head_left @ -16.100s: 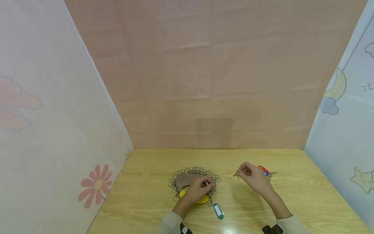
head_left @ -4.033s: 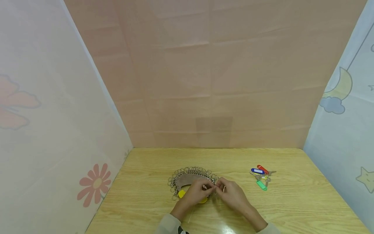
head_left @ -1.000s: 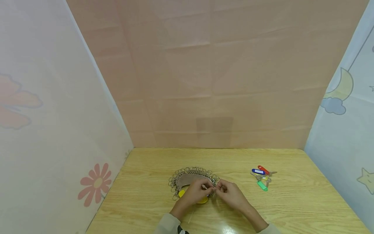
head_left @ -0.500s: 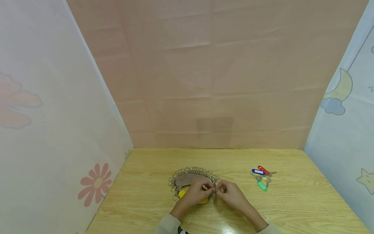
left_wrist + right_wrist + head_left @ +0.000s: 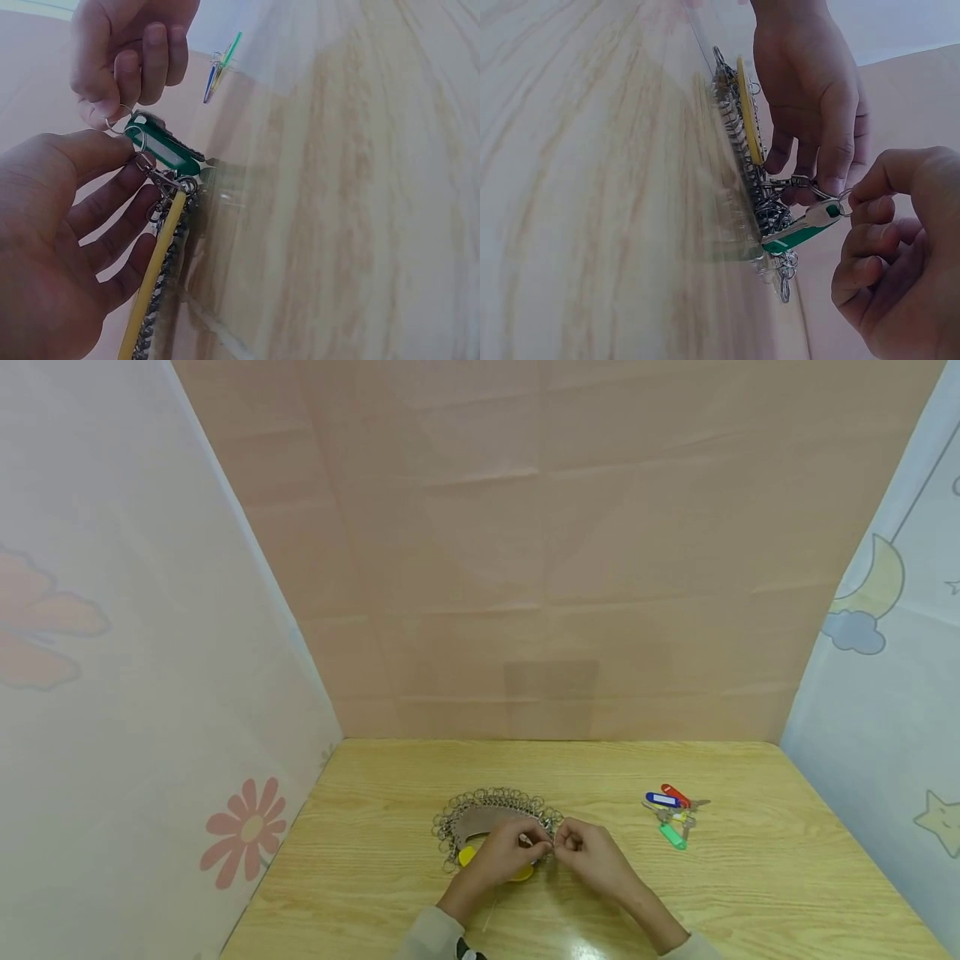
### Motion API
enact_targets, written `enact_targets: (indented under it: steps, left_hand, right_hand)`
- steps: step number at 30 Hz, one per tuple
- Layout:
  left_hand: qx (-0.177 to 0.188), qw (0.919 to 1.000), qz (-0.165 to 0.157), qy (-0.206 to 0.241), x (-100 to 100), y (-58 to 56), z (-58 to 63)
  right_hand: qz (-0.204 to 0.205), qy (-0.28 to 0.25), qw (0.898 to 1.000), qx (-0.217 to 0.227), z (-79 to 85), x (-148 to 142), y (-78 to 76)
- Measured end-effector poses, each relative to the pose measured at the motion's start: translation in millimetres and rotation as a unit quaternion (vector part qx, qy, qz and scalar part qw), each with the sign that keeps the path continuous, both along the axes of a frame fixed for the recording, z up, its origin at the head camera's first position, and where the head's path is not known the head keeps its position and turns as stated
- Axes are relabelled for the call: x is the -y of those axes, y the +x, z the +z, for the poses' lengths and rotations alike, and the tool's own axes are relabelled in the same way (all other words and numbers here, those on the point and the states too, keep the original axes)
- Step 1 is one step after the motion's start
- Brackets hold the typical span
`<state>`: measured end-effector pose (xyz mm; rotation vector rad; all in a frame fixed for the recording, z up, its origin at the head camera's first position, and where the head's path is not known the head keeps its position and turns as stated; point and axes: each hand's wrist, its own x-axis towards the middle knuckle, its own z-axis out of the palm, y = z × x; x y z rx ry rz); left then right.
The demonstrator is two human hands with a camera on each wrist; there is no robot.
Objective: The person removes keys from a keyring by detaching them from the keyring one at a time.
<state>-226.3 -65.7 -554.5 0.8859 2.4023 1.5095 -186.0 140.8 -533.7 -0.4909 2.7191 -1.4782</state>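
In the head view a curved metal plate (image 5: 480, 820), fringed with small rings and clasps and with a yellow part (image 5: 522, 872), lies on the table. Over its right end my left hand (image 5: 506, 850) meets my right hand (image 5: 596, 857), fingertips nearly touching. Close up, my left thumb and finger pinch a key ring (image 5: 137, 139) joined to a metal clasp (image 5: 799, 181). My right fingertips pinch another thin wire ring (image 5: 845, 199). From between the hands hang a green key tag (image 5: 166, 150) and a key (image 5: 810, 220). The left hand covers part of the plate.
To the right on the wooden table (image 5: 360, 877) lies a small pile of keys with a red tag (image 5: 676, 796), a blue tag (image 5: 662, 799) and a light green tag (image 5: 672, 836). A tan backdrop (image 5: 480, 610) stands behind, printed panels at both sides.
Since the oldest frame my right hand has moved left from beside the key pile, carrying keys to my left hand. The green tag has risen off the table. Over the last second the hands barely move.
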Motion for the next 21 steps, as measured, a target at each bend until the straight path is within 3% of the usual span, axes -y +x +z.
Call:
enact_targets:
  steps: [21]
  left_hand:
    - [0.0,1.0,0.001,-0.002,-0.7,1.3,1.6]
  right_hand:
    - [-0.013,0.047,0.999,0.012,-4.0,-0.3,-1.2]
